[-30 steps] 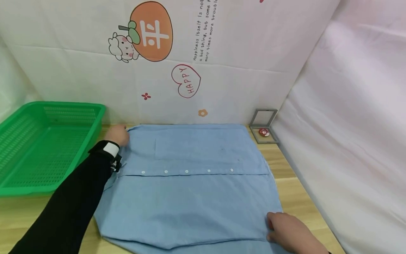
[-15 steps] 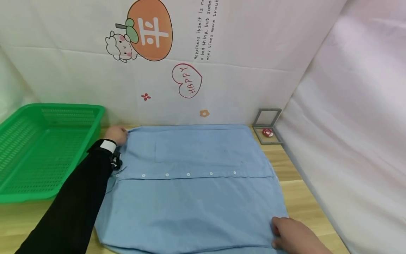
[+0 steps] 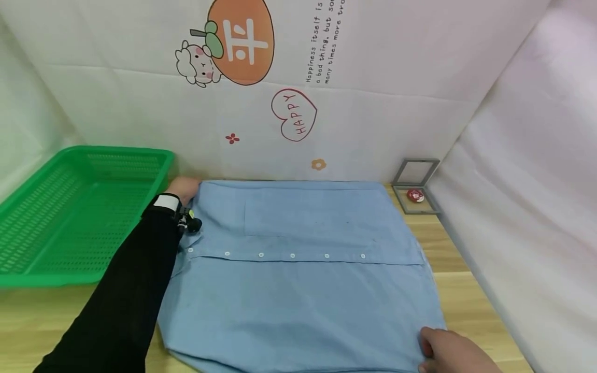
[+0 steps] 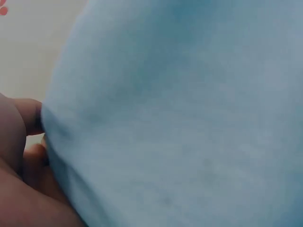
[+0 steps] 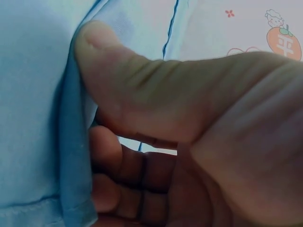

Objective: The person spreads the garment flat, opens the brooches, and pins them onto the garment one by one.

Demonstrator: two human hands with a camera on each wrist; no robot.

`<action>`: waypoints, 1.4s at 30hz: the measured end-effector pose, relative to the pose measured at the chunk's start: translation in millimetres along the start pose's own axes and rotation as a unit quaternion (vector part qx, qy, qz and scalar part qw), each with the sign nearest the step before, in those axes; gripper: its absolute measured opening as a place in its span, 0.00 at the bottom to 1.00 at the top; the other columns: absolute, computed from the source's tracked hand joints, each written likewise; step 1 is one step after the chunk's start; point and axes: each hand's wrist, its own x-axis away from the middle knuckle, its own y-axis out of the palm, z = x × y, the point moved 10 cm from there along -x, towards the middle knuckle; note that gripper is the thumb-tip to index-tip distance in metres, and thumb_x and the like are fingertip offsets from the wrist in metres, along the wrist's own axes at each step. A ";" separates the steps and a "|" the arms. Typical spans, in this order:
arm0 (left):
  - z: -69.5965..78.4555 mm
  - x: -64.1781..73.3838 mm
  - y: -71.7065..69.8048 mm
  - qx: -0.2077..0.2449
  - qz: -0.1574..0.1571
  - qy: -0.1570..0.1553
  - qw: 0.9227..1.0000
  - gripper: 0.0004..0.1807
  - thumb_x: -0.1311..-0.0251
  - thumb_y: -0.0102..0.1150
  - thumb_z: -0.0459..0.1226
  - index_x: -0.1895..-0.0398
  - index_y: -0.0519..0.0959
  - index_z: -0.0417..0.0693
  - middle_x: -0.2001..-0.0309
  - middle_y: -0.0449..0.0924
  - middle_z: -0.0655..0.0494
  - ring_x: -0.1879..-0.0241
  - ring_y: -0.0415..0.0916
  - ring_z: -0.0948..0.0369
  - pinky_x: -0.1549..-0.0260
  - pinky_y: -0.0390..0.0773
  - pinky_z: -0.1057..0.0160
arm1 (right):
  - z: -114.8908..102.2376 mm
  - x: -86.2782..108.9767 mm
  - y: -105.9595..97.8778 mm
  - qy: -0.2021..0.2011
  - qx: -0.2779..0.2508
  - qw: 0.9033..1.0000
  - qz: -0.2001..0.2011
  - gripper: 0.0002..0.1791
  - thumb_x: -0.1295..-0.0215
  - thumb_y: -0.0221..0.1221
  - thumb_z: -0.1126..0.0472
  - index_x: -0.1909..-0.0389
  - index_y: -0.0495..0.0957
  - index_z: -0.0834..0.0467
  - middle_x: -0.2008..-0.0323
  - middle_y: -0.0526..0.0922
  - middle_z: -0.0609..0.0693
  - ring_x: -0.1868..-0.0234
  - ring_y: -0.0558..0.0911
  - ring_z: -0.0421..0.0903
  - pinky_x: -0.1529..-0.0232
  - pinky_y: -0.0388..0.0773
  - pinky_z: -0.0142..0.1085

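A light blue button-up shirt (image 3: 298, 305) lies spread out on the wooden table. Its row of small white buttons runs from left to right, and its near edge drops out of the head view. At the far left corner, my left hand (image 3: 184, 189) holds the cloth; the left wrist view has its fingertips (image 4: 31, 113) at the shirt's edge. Lower right, my right hand (image 3: 457, 353) pinches the side edge. Up close in the right wrist view, the thumb (image 5: 97, 52) presses a folded hem, with curled fingers behind it.
A green plastic basket (image 3: 84, 277) stands left of the shirt, beside the left forearm. At the back right corner is an open grey-framed box (image 3: 426, 210) with a red round item (image 3: 415, 195) in it. White printed fabric walls the back; plain white cloth hangs right.
The head view has swung left, so everything sits farther right in it. Both hands keep their hold on the shirt. Its front fold has slipped lower in the frame.
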 end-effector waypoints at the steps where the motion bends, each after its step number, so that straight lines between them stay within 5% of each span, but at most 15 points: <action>1: -0.2 0.5 0.8 0.019 -0.005 -0.011 1.000 0.28 0.22 0.32 0.43 0.55 0.73 0.22 0.47 0.72 0.25 0.50 0.71 0.36 0.51 0.73 0.46 | 1.0 0.4 -0.1 0.000 -0.001 1.000 0.000 0.20 0.50 0.75 0.58 0.75 0.69 0.54 0.82 0.69 0.48 0.79 0.69 0.46 0.75 0.67 0.40; 2: 0.7 2.8 0.0 0.047 0.001 -0.014 0.999 0.26 0.23 0.35 0.42 0.55 0.74 0.24 0.48 0.72 0.28 0.52 0.71 0.39 0.55 0.74 0.50 | 1.7 0.5 -0.1 0.000 -0.003 1.000 0.000 0.21 0.50 0.75 0.58 0.75 0.69 0.54 0.82 0.69 0.48 0.79 0.69 0.46 0.75 0.67 0.40; 3: 13.2 23.6 -6.3 0.104 0.003 -0.060 0.993 0.23 0.24 0.40 0.40 0.57 0.73 0.22 0.47 0.70 0.29 0.51 0.69 0.40 0.55 0.73 0.52 | 2.5 0.8 0.0 -0.001 -0.003 1.000 0.001 0.21 0.51 0.75 0.57 0.74 0.69 0.54 0.82 0.69 0.48 0.79 0.69 0.46 0.75 0.66 0.40; 4: 12.2 25.6 -6.1 0.138 0.007 -0.071 0.988 0.21 0.25 0.42 0.40 0.58 0.72 0.24 0.48 0.69 0.32 0.53 0.68 0.43 0.58 0.71 0.54 | 2.9 0.8 -0.1 0.000 -0.005 1.000 0.001 0.21 0.51 0.75 0.57 0.74 0.69 0.54 0.82 0.69 0.48 0.79 0.69 0.46 0.75 0.66 0.39; 6: 14.3 28.0 -5.6 0.162 0.008 -0.064 0.985 0.18 0.26 0.43 0.37 0.56 0.72 0.24 0.47 0.69 0.34 0.54 0.67 0.45 0.59 0.70 0.56 | 3.7 1.3 -0.1 -0.001 -0.007 1.000 0.000 0.21 0.51 0.76 0.57 0.74 0.68 0.54 0.82 0.69 0.48 0.79 0.69 0.46 0.75 0.66 0.39; 8: 16.3 27.3 -7.7 0.127 0.021 -0.042 0.991 0.18 0.28 0.43 0.35 0.53 0.74 0.23 0.46 0.72 0.32 0.53 0.69 0.43 0.58 0.72 0.53 | 4.0 1.3 -0.3 0.000 -0.009 1.000 0.001 0.21 0.51 0.76 0.57 0.74 0.68 0.53 0.82 0.69 0.48 0.79 0.69 0.46 0.75 0.66 0.39; 11: 21.1 26.2 -11.8 0.011 0.065 -0.007 0.998 0.19 0.32 0.42 0.34 0.53 0.76 0.22 0.50 0.77 0.28 0.54 0.74 0.38 0.56 0.75 0.47 | 4.8 1.5 -0.2 0.000 -0.013 1.000 0.003 0.21 0.51 0.76 0.57 0.74 0.68 0.53 0.82 0.69 0.48 0.79 0.69 0.46 0.75 0.66 0.39; 13: 27.3 28.1 -14.8 -0.070 0.102 0.001 0.992 0.18 0.35 0.43 0.32 0.57 0.76 0.22 0.55 0.78 0.27 0.56 0.76 0.36 0.58 0.76 0.42 | 5.8 1.9 0.4 0.000 -0.014 1.000 0.003 0.21 0.51 0.76 0.57 0.74 0.69 0.54 0.82 0.69 0.48 0.79 0.69 0.46 0.75 0.66 0.39; 17: 51.3 37.5 -15.4 -0.131 0.139 0.003 0.981 0.10 0.38 0.46 0.30 0.63 0.75 0.29 0.63 0.79 0.30 0.64 0.78 0.37 0.63 0.75 0.39 | 7.9 2.5 2.5 0.001 -0.016 1.000 0.003 0.20 0.50 0.75 0.58 0.74 0.69 0.54 0.82 0.69 0.48 0.79 0.69 0.46 0.75 0.66 0.39; 21: 77.2 44.4 6.5 -0.162 0.066 0.028 0.984 0.11 0.36 0.48 0.34 0.66 0.77 0.32 0.64 0.78 0.34 0.69 0.75 0.43 0.70 0.75 0.45 | 9.3 3.5 2.5 0.000 -0.014 1.000 0.012 0.21 0.51 0.75 0.58 0.75 0.68 0.53 0.82 0.69 0.47 0.80 0.69 0.45 0.76 0.65 0.38; 25: 82.5 53.1 34.1 -0.188 -0.037 0.061 0.980 0.23 0.30 0.49 0.43 0.49 0.76 0.28 0.49 0.74 0.28 0.55 0.74 0.37 0.58 0.74 0.43 | 6.6 3.8 -1.4 -0.005 -0.012 1.000 0.026 0.22 0.53 0.76 0.59 0.76 0.68 0.52 0.83 0.68 0.47 0.80 0.68 0.45 0.76 0.65 0.38; 28: 78.0 57.0 43.6 -0.187 -0.063 0.071 0.978 0.33 0.27 0.48 0.46 0.35 0.65 0.23 0.37 0.63 0.22 0.41 0.64 0.31 0.45 0.67 0.38 | 3.0 5.2 -4.7 -0.012 -0.012 0.999 0.033 0.21 0.54 0.76 0.60 0.77 0.68 0.52 0.83 0.68 0.46 0.81 0.68 0.44 0.76 0.65 0.38; 34: 71.5 66.9 52.0 -0.170 -0.110 0.068 0.977 0.42 0.26 0.43 0.53 0.30 0.55 0.21 0.32 0.49 0.18 0.33 0.50 0.28 0.38 0.58 0.35 | -3.2 7.6 -7.5 -0.019 -0.020 0.999 0.025 0.21 0.54 0.76 0.61 0.77 0.68 0.51 0.84 0.69 0.45 0.81 0.68 0.44 0.76 0.66 0.38; 37: 85.4 87.4 52.1 -0.184 -0.101 0.074 0.975 0.43 0.25 0.42 0.55 0.28 0.54 0.23 0.31 0.47 0.19 0.32 0.45 0.26 0.38 0.54 0.30 | -4.3 8.7 -8.8 -0.025 -0.022 0.999 0.019 0.20 0.53 0.75 0.60 0.77 0.68 0.51 0.84 0.69 0.45 0.81 0.68 0.44 0.77 0.66 0.37; 42: 112.1 154.7 52.7 -0.230 -0.066 0.066 0.969 0.42 0.30 0.52 0.55 0.29 0.60 0.28 0.34 0.52 0.18 0.39 0.47 0.17 0.50 0.54 0.19 | -7.4 12.4 -14.6 -0.071 -0.019 0.997 -0.007 0.19 0.49 0.73 0.55 0.78 0.69 0.50 0.84 0.66 0.43 0.82 0.67 0.41 0.79 0.63 0.35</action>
